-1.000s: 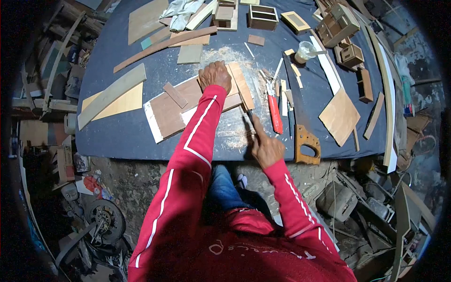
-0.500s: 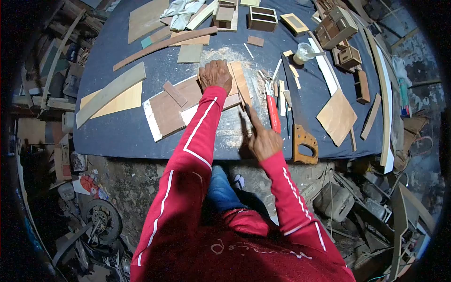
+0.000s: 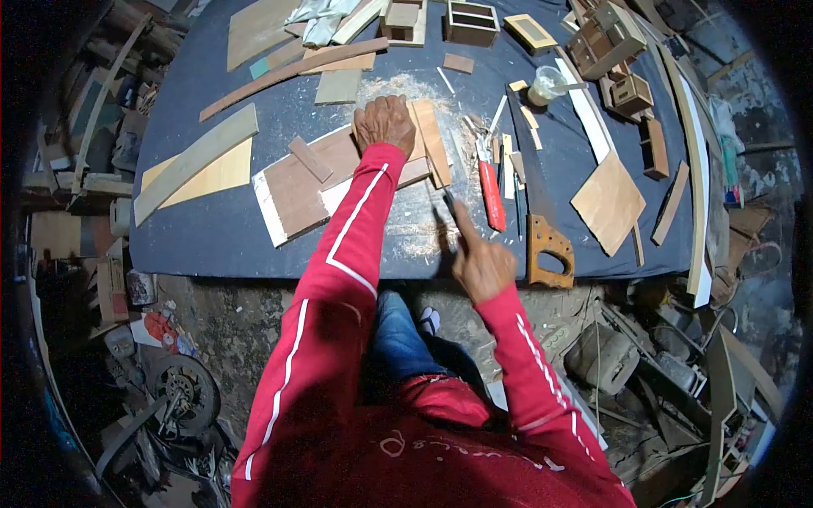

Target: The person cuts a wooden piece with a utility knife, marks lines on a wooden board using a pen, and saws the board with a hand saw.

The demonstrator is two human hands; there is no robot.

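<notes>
My left hand (image 3: pixel 384 125) presses down with curled fingers on a light-brown wood strip (image 3: pixel 430 142) and the pieces beside it. Under and left of that hand lies a brown board (image 3: pixel 298 209) with a white end, and a small wood slat (image 3: pixel 311 160) rests on top. In my right hand (image 3: pixel 485 269) is a thin dark-bladed hand tool (image 3: pixel 449 201), its index finger stretched along it. The blade appears nearly edge-on, so its exact kind is unclear. Its tip is close to the strip's near end. Sawdust (image 3: pixel 415 245) is scattered around.
Right of my hands lie red-handled pliers (image 3: pixel 491 196) and a handsaw (image 3: pixel 550 254) with a wooden handle. Farther off are a plastic cup (image 3: pixel 544 87), a square plywood piece (image 3: pixel 608 203) and small wooden boxes (image 3: pixel 472 23). A long curved strip (image 3: pixel 292 78) lies at the left.
My right hand has drawn back slightly toward me and to the right with the tool. My left hand stays on the wood. The whole view has shifted a little.
</notes>
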